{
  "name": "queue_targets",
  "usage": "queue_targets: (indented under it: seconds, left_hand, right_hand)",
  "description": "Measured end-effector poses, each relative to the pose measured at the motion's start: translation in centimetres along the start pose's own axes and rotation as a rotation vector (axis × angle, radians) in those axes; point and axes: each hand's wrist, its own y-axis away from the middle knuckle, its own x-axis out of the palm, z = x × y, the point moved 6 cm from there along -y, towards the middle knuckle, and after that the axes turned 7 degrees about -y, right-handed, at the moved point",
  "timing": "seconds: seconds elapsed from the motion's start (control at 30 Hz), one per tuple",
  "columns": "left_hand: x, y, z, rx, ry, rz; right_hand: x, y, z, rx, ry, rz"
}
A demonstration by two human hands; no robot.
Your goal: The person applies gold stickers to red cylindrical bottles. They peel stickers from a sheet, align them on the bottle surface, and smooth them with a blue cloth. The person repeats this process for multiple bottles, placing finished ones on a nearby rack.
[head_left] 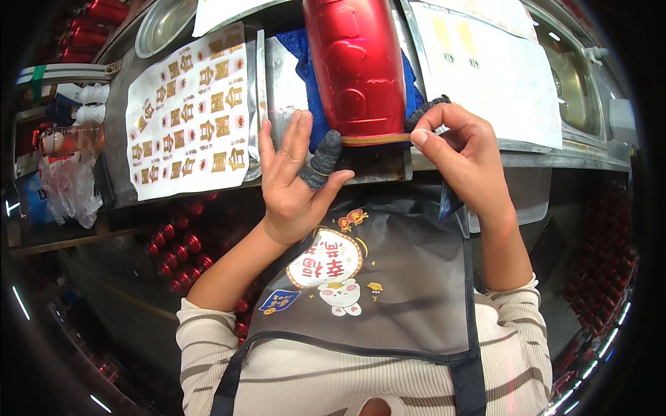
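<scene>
At the bench edge, left hand (295,184) spread open, right hand (461,149) fingers pinching the gold strip (374,139) along the red bottle (357,66) rim

A steel desk (527,161) spans the upper frame, carrying a sticker sheet (189,111) at left, a blue cloth (305,62) at centre, and a white sheet (485,69) at right.

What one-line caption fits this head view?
Both hands, left hand and right hand, press a gold band around a red bottle.
</scene>
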Motion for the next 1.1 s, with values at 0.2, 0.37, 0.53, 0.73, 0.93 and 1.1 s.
queue_targets:
  seconds: [0.2, 0.37, 0.53, 0.73, 0.93, 1.1]
  left_hand:
    - [-0.5, -2.1, -1.5, 0.044, -0.104, 0.003]
    - [-0.8, -5.2, -3.5, 0.175, -0.247, -0.080]
    - [0.6, -6.5, -3.3, 0.164, -0.242, -0.087]
    - [-0.1, -3.6, 0.0, -0.112, 0.073, -0.047]
    - [-0.4, 0.4, 0.3, -0.063, -0.003, 0.000]
    - [-0.5, -0.9, -0.5, 0.024, -0.076, -0.003]
  right_hand:
    - [-0.1, -0.3, -0.1, 0.016, -0.015, 0.023]
    - [-0.1, -0.6, -0.2, 0.009, 0.023, 0.002]
    - [-0.1, -0.6, -0.6, 0.012, -0.023, 0.025]
    - [0.3, -0.4, -0.4, -0.020, 0.006, 0.048]
    - [0.1, -0.3, -0.3, 0.070, -0.101, 0.099]
    - [-0.2, -0.5, -0.6, 0.057, -0.129, 0.086]
